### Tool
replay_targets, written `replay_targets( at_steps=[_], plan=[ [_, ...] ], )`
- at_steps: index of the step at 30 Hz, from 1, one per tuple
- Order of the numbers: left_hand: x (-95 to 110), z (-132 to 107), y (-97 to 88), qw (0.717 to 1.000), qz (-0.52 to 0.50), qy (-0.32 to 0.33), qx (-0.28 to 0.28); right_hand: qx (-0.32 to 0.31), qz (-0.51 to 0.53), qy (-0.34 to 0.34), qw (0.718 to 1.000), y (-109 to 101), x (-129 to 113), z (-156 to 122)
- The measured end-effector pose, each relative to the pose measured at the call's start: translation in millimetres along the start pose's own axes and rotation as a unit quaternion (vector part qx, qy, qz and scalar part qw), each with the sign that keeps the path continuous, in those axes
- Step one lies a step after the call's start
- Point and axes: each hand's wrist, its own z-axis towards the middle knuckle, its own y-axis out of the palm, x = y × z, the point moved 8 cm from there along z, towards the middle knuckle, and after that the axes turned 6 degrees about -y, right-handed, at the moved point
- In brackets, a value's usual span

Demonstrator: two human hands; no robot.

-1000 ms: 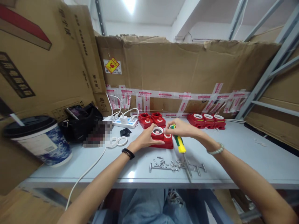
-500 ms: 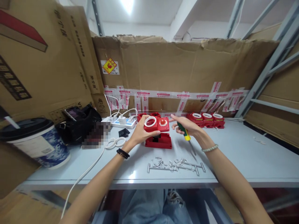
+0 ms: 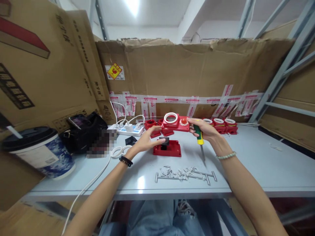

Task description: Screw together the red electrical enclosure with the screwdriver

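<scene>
My right hand grips a red housing cover by its right end. The cover has a white ring and an orange-red knob. That same hand also keeps a green and yellow screwdriver, its blade pointing down. My left hand is open, fingers apart, left of the red base on the table. Its fingertips are by a black block standing in the base; whether they touch it I cannot tell. Below lie loose screws and metal T-shaped rods.
Behind my left hand are more red housings and a white power strip. Three red units with white rings stand at the back right. A black part, a white cable and a large cup are on the left.
The red cover has passed from my left hand to my right and moved right and up. My left hand has let go and opened, drawing slightly left and lower.
</scene>
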Motion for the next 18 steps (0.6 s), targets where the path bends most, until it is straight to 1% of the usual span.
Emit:
replay_targets(
  at_steps=[2,3,6,9,11,14,15,17,18],
  plan=[
    [-2.0,-0.7,8.8,0.999,0.029,0.008,-0.034,0.003,-0.003,-0.002,1.000,-4.5,-0.3,0.2],
    [-1.8,-0.7,12.7,0.998,0.040,0.018,-0.042,0.002,-0.007,0.000,1.000,-5.2,0.7,0.6],
    [-0.5,0.6,20.8,0.997,0.056,0.032,-0.048,-0.010,-0.018,0.012,1.000,-2.5,4.3,2.1],
    [-1.0,2.2,18.4,0.998,0.051,0.017,-0.037,-0.018,-0.024,0.014,0.999,-0.2,4.2,2.5],
    [-2.4,2.9,6.9,0.999,0.048,0.004,-0.012,-0.012,-0.028,0.011,0.999,-1.7,2.5,2.2],
    [-11.1,3.1,-22.6,0.997,0.060,-0.033,0.044,-0.002,-0.025,0.003,1.000,-4.8,0.2,1.8],
    [-16.5,2.5,-33.7,0.995,0.067,-0.049,0.061,0.000,-0.024,0.002,1.000,-5.4,0.2,1.7],
    [-31.3,0.1,-52.7,0.990,0.087,-0.087,0.073,0.002,-0.025,0.005,1.000,-5.7,1.1,1.7],
    [-40.5,-2.5,-64.0,0.984,0.104,-0.109,0.094,0.000,-0.026,0.007,1.000,-5.1,1.8,1.7]
  ],
)
